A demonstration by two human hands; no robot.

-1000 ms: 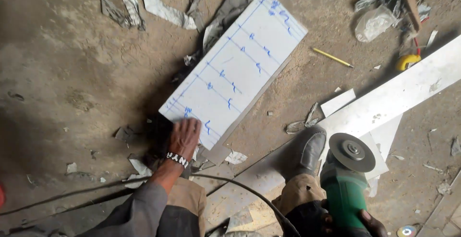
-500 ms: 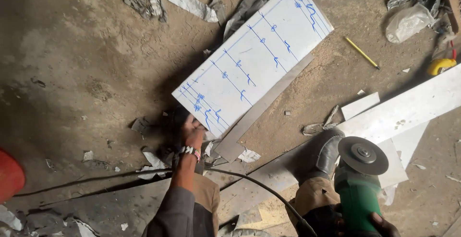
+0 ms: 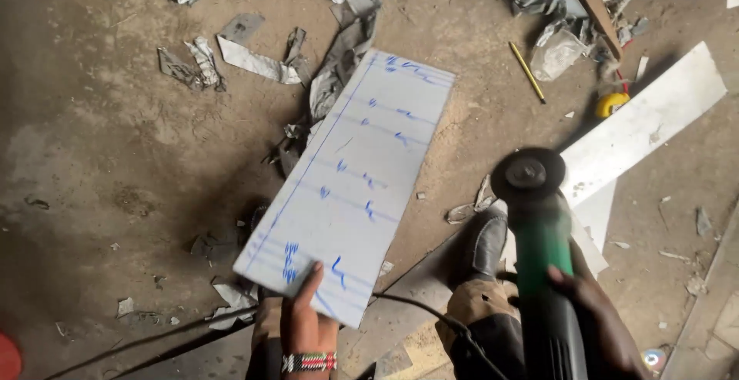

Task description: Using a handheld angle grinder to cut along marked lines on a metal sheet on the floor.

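**Board lifted, grinder brought up**

While the left hand pinches the near end of the white marked board, that board has risen off the dusty floor; the right hand, wrapped around the green grinder, has swung it closer beside the shoe.
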